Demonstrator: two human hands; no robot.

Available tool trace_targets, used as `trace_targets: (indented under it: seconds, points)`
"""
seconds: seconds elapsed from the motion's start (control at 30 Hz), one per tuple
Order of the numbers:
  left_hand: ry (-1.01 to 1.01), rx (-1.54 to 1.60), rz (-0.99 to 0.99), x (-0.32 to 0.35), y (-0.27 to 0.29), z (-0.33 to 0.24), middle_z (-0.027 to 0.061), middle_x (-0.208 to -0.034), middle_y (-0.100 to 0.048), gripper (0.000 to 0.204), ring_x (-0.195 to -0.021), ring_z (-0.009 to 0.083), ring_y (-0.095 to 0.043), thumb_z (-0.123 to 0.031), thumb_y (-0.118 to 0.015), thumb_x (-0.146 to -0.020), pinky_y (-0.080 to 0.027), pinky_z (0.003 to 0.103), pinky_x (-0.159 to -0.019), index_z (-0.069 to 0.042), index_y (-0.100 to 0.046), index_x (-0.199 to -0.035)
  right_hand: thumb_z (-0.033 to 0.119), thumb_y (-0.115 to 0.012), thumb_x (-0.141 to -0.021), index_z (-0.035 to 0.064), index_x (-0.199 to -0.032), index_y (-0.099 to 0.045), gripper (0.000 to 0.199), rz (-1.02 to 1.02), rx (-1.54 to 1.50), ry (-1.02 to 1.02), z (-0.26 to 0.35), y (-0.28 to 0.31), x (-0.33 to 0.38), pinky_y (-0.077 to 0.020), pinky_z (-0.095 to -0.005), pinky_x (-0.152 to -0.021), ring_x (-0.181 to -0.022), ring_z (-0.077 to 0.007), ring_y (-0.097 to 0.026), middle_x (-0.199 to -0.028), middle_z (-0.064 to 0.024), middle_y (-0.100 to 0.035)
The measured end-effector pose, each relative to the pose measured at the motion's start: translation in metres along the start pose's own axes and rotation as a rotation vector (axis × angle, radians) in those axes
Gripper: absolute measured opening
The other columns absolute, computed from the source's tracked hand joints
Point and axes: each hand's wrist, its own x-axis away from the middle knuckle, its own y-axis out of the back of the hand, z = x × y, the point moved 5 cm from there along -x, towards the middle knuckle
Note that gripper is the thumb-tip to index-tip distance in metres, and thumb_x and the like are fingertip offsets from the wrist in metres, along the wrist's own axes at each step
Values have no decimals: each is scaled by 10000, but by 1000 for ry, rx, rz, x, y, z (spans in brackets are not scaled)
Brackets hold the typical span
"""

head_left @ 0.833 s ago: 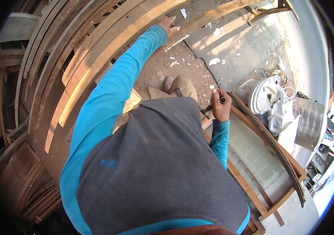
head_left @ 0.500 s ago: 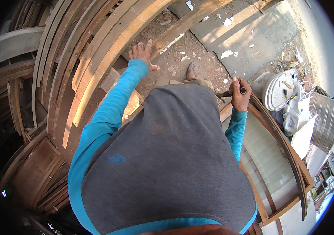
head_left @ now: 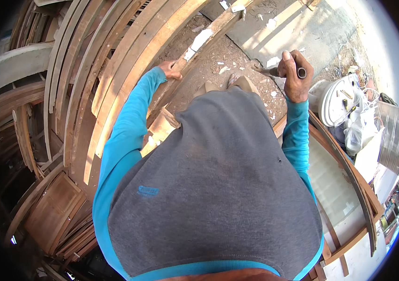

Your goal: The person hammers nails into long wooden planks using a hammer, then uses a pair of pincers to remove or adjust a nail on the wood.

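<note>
My left hand (head_left: pixel 170 70) lay on the long wooden plank (head_left: pixel 180 65) that ran slantwise over the dirt ground (head_left: pixel 218 58), fingers curled down over its edge, pressed together, thumb side hidden so I couldn't tell how firm the hold was. My right hand (head_left: pixel 294 75) was raised off to the side, fist closed round a metal tool (head_left: pixel 274 71) w/ a tube handle; open end of the tube stuck out past my knuckles, the working end pointed left toward the plank but was well apart from it. Couldn't make out the tip clearly, prob. a hammer or pry tool.

The plank sat just beside the stack of curved wood strips (head_left: pixel 96 79) on my left, w/ pale patches on its top face. A short wood block (head_left: pixel 162 129) lay near my waist, below the plank. White scraps lay scattered on the ground near my foot (head_left: pixel 244 83).

To do this bit well, I judged the left hand had to pin the plank steady, fingers kept clear of wherever the tool would land. The tool needed a firm wrap, wrist straight. The curved strips were close, so any swing wanted to be short & controlled, else it could catch them. Behind my right arm stood a curved wooden frame (head_left: pixel 349 173) & some white junk (head_left: pixel 337 98), so elbow room was tight there too.
</note>
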Motion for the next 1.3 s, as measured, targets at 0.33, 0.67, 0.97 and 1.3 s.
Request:
trace_targets:
  seconds: [0.33,0.67,0.97,1.3]
  points:
    - [-103,49,37,-14,10,19,133,-1100,-699,683,-1011,227,-634,-497,-724,-728,-475,371,-884,-33,-666,-1225,203,-597,-993,31,-725,-552,321,231,-269,246,66,-131,-11,-376,-245,-505,-560,-65,-470,-603,0,-529]
    - [-178,154,12,-27,-13,47,115,-1195,-695,612,-1144,227,-605,-462,-675,-794,-461,405,-932,-113,-646,-1296,151,-652,-948,12,-698,-545,305,441,-23,478,97,-205,2,-323,-252,-484,-538,-65,-403,-575,-3,-482]
    - [-67,253,-96,18,-20,4,171,-1227,-633,733,-1194,243,-589,-457,-709,-793,-449,382,-1003,-70,-511,-1384,155,-634,-947,-6,-718,-550,292,586,-179,483,103,-218,-20,-347,-245,-492,-535,-88,-473,-611,-38,-540]
    - [122,-147,-476,45,-53,-21,216,-1340,-506,726,-1263,415,-515,-382,-722,-810,-396,544,-1042,-173,-378,-1415,251,-599,-997,34,-676,-523,395,408,-90,202,129,-261,-22,-356,-249,-500,-530,-79,-464,-578,-14,-524]
